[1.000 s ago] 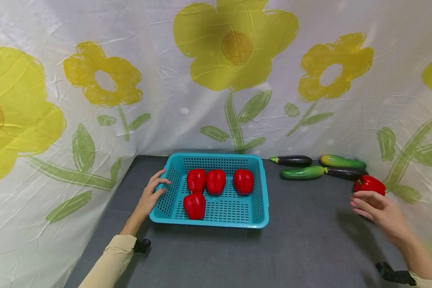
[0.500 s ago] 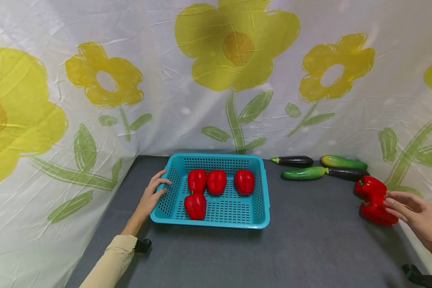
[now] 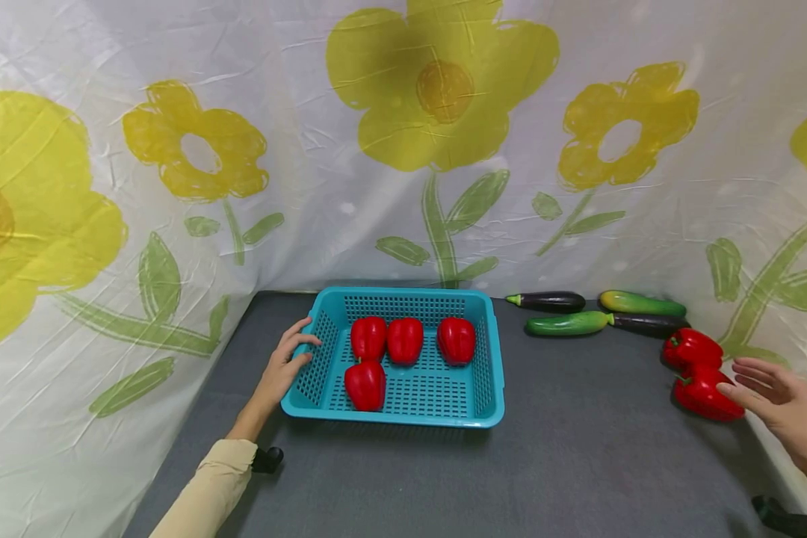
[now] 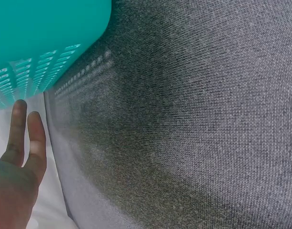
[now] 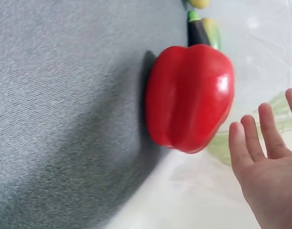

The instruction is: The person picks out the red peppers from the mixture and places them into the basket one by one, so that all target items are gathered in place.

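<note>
My left hand [image 3: 281,366] rests at the left rim of a blue plastic basket [image 3: 403,419], fingers over its edge. In the left wrist view, two straight fingers of this hand [image 4: 22,157] reach to the basket's slotted wall [image 4: 55,62]. Several red bell peppers [image 3: 365,385] lie in the basket. At the far right, my right hand [image 3: 783,407] is spread beside a red bell pepper [image 3: 702,394] on the table. The right wrist view has a gap between the fingers and this pepper [image 5: 188,100]. Another red bell pepper [image 3: 690,348] lies just behind it.
Along the back right lie two dark eggplants [image 3: 554,302], a green cucumber-like vegetable [image 3: 565,324] and a yellow-green one [image 3: 641,302]. A white flowered cloth [image 3: 336,224] hangs behind the grey table [image 3: 444,478] and along its sides.
My right hand has moved right and its fingers have spread away from the front bell pepper, which was out of sight a second ago. My left hand and the basket stay in place.
</note>
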Tool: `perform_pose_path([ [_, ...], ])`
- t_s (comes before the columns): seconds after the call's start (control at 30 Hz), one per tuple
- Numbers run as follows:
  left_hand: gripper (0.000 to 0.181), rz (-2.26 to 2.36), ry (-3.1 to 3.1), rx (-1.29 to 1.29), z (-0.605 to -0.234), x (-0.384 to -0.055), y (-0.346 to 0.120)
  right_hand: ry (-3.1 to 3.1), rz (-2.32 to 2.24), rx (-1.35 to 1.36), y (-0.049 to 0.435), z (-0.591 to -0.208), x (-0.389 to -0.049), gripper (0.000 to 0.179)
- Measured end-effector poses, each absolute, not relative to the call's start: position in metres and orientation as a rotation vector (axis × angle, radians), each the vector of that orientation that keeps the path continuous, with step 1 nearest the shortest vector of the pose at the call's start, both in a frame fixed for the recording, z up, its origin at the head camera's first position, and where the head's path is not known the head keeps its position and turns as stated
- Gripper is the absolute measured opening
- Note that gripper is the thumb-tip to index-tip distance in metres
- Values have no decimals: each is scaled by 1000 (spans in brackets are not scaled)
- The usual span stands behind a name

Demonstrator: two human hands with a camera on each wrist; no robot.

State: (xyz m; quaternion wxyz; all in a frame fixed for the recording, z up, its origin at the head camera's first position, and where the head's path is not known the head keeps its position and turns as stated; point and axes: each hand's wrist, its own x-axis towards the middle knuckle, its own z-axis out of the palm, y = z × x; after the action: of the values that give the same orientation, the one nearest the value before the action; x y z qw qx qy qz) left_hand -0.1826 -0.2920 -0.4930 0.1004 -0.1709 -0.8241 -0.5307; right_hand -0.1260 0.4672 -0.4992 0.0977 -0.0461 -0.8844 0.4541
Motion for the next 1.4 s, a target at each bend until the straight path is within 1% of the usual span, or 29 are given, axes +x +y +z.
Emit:
perform_pose_path([
  [0.2, 22, -1566, -2426, -495, -515, -194, -300, -2581, 1361, -58, 470, -508, -126, 61],
  [0.33, 22, -1537, -2440, -483, -524, -197, -304, -2599, 1347, -96, 470, -514, -127, 69],
  [0.5, 22, -1546, -2429, -497, -525, -197, -305, -2588, 1375, -152, 471, -521, -128, 74],
  [0.73, 23, -1534, -2439, -489, -525, -197, -306, -2575, 1395, -145, 473, -531, -131, 74],
  [0.9, 23, -1544, -2450, -482, -525, -197, -306, -2608, 1359, -192, 472, -538, -133, 73],
  [1.23, 23, -1531, -2442, -500, -528, -198, -307, -2660, 1352, -130, 470, -539, -137, 72],
  [1.4, 23, -1527, -2448, -488, -527, -198, -307, -2650, 1340, -150, 469, -541, -139, 72],
])
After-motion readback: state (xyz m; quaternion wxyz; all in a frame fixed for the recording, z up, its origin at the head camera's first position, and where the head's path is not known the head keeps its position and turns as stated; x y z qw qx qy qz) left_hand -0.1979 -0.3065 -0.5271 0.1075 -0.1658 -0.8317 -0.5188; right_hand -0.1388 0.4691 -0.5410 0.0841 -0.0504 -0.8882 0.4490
